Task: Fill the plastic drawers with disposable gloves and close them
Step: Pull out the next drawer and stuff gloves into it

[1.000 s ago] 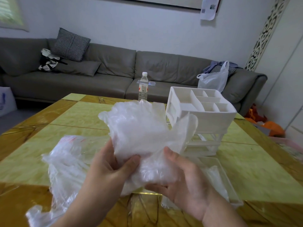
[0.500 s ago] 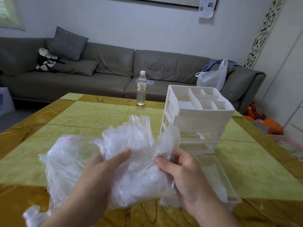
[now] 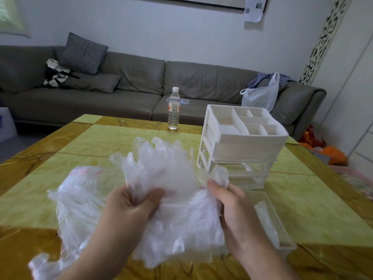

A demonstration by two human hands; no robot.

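Place: a home living room
Signs: long grey sofa [image 3: 131,91] with checked cushion [image 3: 83,53], yellow-tiled desk [image 3: 105,142], framed picture on wall

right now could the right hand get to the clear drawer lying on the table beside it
Probably yes. The right hand is right next to the clear drawer, with nothing between them. But it is gripping the bundle of gloves together with the left hand, so it would have to let go or carry the gloves along.

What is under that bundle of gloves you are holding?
Under the bundle of gloves sits a clear drawer, its right side visible; the gloves hide its left side.
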